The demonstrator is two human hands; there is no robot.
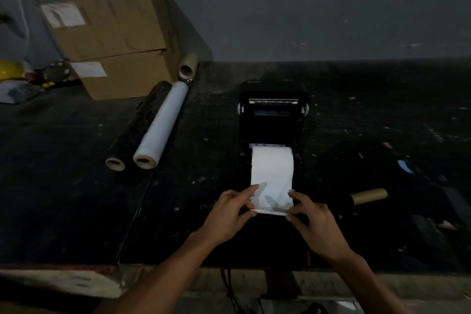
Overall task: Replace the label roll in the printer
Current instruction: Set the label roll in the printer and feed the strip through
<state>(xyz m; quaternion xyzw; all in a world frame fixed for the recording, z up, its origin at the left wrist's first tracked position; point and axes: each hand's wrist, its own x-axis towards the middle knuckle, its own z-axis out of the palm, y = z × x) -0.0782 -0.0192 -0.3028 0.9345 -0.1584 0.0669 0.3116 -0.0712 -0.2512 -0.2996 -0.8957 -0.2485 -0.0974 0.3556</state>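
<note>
A black label printer (273, 120) stands open on the dark table, its lid tilted back. A white label roll (272, 163) sits in its bay, and a strip of labels runs from it toward me. My left hand (229, 214) pinches the strip's left edge near its free end. My right hand (314, 219) pinches the right edge. The strip's end is folded over at the printer's front lip. An empty cardboard core (369, 196) lies on the table to the right.
Two long rolls, one black (139, 126) and one white (160, 126), lie at the left of the printer. Stacked cardboard boxes (107, 41) stand at the back left with a cardboard tube (188, 67) beside them. A cable (230, 285) hangs off the table's front edge.
</note>
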